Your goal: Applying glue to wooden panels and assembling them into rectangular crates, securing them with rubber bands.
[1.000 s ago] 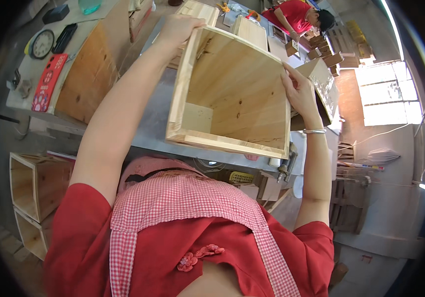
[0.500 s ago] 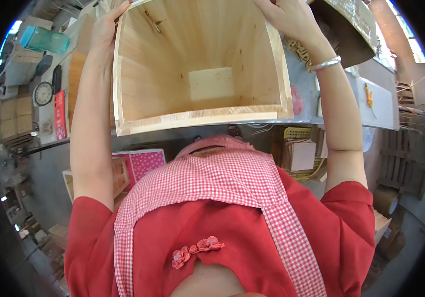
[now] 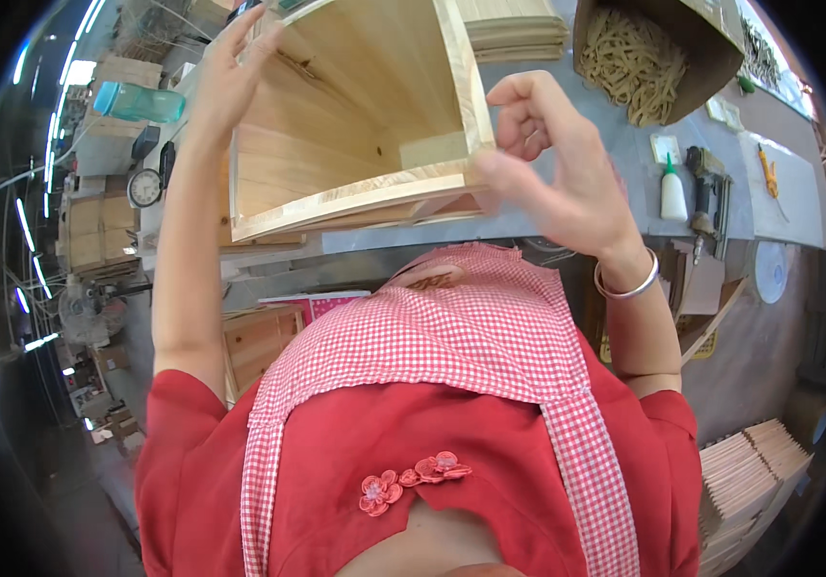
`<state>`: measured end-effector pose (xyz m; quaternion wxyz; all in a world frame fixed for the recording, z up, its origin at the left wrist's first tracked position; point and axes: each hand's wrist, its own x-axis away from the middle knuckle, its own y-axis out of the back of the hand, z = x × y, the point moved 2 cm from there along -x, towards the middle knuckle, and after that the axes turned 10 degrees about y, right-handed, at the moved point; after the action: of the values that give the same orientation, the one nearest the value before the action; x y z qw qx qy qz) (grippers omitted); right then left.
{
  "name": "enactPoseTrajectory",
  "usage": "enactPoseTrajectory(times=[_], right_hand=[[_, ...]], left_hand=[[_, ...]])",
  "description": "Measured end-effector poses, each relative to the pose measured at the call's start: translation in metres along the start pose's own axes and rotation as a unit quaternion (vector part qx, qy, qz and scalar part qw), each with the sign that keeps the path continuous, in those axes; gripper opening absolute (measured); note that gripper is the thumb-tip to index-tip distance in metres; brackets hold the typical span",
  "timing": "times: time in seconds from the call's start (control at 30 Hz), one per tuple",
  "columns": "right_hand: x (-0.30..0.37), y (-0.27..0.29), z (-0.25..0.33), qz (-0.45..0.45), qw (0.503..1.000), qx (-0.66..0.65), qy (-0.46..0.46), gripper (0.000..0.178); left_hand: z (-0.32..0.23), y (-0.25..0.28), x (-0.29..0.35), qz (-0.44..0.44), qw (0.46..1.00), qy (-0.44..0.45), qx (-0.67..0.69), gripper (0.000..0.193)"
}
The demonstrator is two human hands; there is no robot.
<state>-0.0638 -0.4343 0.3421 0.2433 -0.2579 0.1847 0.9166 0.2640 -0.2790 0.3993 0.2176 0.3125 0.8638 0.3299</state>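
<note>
An open-topped wooden box [image 3: 336,106] of pale wood stands at the upper middle, its opening toward me and a dark knot on its inner wall. My left hand [image 3: 230,67] is at its far left rim, thumb and fingers around the edge; the exact contact is partly hidden. Beside the near right corner, my right hand [image 3: 567,163] is held with its thumb apart from its bent fingers and nothing between them. Its thumb tip overlaps the corner, and I cannot tell whether it touches.
Thin wooden boards [image 3: 514,29] are stacked behind the box. At the right are a carton [image 3: 697,58] of curled pale strips, a white glue bottle [image 3: 673,192], an air nailer [image 3: 706,192] and an orange-handled tool [image 3: 769,173]. A teal jar [image 3: 139,101] and round clock [image 3: 144,188] are left.
The box has turned and shifted left relative to the table. My right hand has come off its far right rim and moved down to the near right corner. My left hand stays at the left rim.
</note>
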Motion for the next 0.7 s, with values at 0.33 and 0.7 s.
enactPoseTrajectory(times=[0.33, 0.7], right_hand=[[0.012, -0.026, -0.031, -0.070, 0.977, -0.200, -0.034, 0.038], [0.018, -0.013, -0.034, -0.053, 0.984, -0.163, -0.054, 0.044]], left_hand=[[-0.129, -0.095, 0.130, 0.167, 0.927, -0.264, -0.206, 0.061], [-0.105, -0.026, 0.097, -0.006, 0.978, -0.147, -0.146, 0.061]])
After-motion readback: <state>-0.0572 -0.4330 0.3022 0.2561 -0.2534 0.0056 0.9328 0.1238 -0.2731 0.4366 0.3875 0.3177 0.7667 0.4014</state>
